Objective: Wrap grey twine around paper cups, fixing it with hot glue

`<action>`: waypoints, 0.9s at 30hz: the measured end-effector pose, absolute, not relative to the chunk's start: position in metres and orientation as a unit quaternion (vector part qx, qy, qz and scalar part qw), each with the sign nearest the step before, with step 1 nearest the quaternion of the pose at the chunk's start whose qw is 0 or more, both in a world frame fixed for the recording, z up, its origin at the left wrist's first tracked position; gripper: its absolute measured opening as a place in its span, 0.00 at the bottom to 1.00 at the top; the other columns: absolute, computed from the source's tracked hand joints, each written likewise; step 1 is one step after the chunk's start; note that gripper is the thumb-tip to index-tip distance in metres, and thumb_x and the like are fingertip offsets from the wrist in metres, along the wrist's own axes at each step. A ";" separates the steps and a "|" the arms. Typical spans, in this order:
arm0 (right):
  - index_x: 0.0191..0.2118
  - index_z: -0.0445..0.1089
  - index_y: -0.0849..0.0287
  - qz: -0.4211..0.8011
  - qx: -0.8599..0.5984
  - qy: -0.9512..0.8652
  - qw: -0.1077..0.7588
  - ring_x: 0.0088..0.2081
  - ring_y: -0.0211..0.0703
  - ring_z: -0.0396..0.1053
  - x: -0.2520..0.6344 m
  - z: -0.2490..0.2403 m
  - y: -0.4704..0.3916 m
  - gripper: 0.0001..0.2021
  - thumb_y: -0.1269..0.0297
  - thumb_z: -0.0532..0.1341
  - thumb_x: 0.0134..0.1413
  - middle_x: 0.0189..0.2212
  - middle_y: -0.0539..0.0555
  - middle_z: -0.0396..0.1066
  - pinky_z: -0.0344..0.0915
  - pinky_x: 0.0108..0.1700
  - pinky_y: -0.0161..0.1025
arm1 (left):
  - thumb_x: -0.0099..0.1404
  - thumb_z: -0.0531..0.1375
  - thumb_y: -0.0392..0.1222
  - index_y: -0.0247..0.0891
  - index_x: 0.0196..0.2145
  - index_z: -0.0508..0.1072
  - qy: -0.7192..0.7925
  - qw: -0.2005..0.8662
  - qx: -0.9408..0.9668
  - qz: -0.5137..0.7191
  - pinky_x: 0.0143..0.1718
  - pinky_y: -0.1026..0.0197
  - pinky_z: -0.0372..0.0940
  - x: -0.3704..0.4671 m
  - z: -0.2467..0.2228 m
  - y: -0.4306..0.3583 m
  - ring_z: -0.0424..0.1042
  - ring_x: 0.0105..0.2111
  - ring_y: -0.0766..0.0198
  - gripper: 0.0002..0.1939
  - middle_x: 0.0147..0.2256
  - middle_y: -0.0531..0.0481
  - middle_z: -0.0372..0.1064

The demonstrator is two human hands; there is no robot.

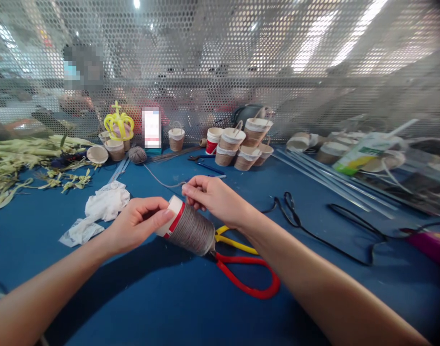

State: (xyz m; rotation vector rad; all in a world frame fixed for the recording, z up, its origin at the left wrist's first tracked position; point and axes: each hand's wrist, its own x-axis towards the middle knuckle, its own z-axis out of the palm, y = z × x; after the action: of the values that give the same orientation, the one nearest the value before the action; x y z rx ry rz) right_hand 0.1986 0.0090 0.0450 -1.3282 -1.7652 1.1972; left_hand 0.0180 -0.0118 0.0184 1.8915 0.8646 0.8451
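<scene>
My left hand [142, 222] grips the white rim end of a paper cup [176, 203], thumb on the outside. The cup lies tilted, with grey yarn [193, 228] wound round most of its wall and a red band showing near the rim. With thumb and forefinger, my right hand [209, 196] pinches the grey yarn just above the cup's side. The strand runs back from there to a grey yarn ball [137, 154]. Scissors [247, 278] with red and yellow handles lie right behind the cup's base, their blades mostly hidden.
Several small twine-wrapped buckets [230, 139] stand at the back, near a red paper cup [213, 141] and pliers [201, 157]. Crumpled white cloth [106, 202] lies left. A black cord [292, 211], clear rods [324, 178] and a plastic bag [360, 156] are right. Perforated metal [205, 57] rises behind.
</scene>
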 end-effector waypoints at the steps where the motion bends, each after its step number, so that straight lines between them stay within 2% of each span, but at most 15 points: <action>1: 0.25 0.61 0.62 0.454 -0.504 -0.668 0.308 0.20 0.28 0.58 0.198 0.045 0.009 0.09 0.69 0.54 0.55 0.19 0.45 0.63 0.54 0.22 0.29 | 0.61 0.52 0.41 0.34 0.24 0.66 0.345 0.430 0.762 0.340 0.20 0.72 0.51 0.018 0.019 -0.012 0.54 0.20 0.74 0.11 0.20 0.57 0.57; 9: 0.25 0.62 0.62 0.444 -0.490 -0.688 0.298 0.20 0.29 0.55 0.197 0.038 0.011 0.08 0.68 0.56 0.53 0.17 0.44 0.59 0.52 0.22 0.30 | 0.62 0.51 0.39 0.34 0.24 0.66 0.328 0.394 0.787 0.344 0.19 0.72 0.51 0.017 0.019 -0.012 0.54 0.20 0.74 0.11 0.20 0.56 0.58; 12: 0.25 0.65 0.63 0.408 -0.486 -0.715 0.294 0.22 0.30 0.55 0.198 0.037 0.012 0.09 0.65 0.57 0.52 0.19 0.45 0.60 0.53 0.24 0.31 | 0.62 0.51 0.39 0.34 0.24 0.67 0.328 0.375 0.796 0.344 0.20 0.71 0.53 0.017 0.018 -0.012 0.56 0.20 0.73 0.11 0.20 0.55 0.60; 15: 0.27 0.67 0.64 0.388 -0.495 -0.723 0.288 0.24 0.32 0.57 0.201 0.039 0.014 0.14 0.58 0.53 0.54 0.22 0.48 0.63 0.54 0.26 0.32 | 0.62 0.51 0.39 0.34 0.24 0.67 0.333 0.348 0.802 0.352 0.22 0.70 0.55 0.017 0.017 -0.010 0.58 0.21 0.72 0.11 0.21 0.55 0.62; 19: 0.34 0.68 0.65 0.398 -0.474 -0.741 0.260 0.30 0.37 0.63 0.214 0.047 0.015 0.25 0.48 0.45 0.57 0.30 0.55 0.69 0.58 0.31 0.35 | 0.61 0.51 0.38 0.34 0.25 0.68 0.350 0.291 0.800 0.390 0.23 0.70 0.56 0.018 0.014 -0.005 0.59 0.22 0.71 0.10 0.21 0.54 0.65; 23: 0.46 0.64 0.66 0.418 -0.452 -0.770 0.170 0.37 0.43 0.66 0.226 0.050 0.010 0.26 0.47 0.52 0.52 0.40 0.59 0.69 0.62 0.36 0.38 | 0.61 0.51 0.39 0.34 0.26 0.69 0.372 0.279 0.787 0.407 0.25 0.70 0.57 0.019 0.011 -0.001 0.60 0.22 0.71 0.11 0.22 0.54 0.65; 25: 0.50 0.61 0.66 0.415 -0.464 -0.765 0.166 0.39 0.45 0.67 0.228 0.047 0.005 0.27 0.51 0.57 0.49 0.43 0.60 0.68 0.63 0.39 0.41 | 0.60 0.52 0.41 0.34 0.25 0.70 0.382 0.320 0.776 0.386 0.25 0.69 0.57 0.020 0.010 -0.001 0.60 0.22 0.70 0.11 0.22 0.54 0.65; 27: 0.50 0.62 0.65 0.372 -0.476 -0.774 0.191 0.40 0.46 0.67 0.226 0.042 -0.001 0.25 0.54 0.59 0.48 0.43 0.59 0.69 0.63 0.41 0.43 | 0.59 0.53 0.43 0.34 0.25 0.70 0.391 0.391 0.750 0.364 0.26 0.69 0.58 0.021 0.009 -0.001 0.60 0.23 0.70 0.12 0.22 0.54 0.65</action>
State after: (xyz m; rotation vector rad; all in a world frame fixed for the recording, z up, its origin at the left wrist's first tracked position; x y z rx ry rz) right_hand 0.2255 -0.0013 0.0417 -1.3368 -2.1733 1.0457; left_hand 0.0211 -0.0008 0.0088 1.9058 0.9923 0.9242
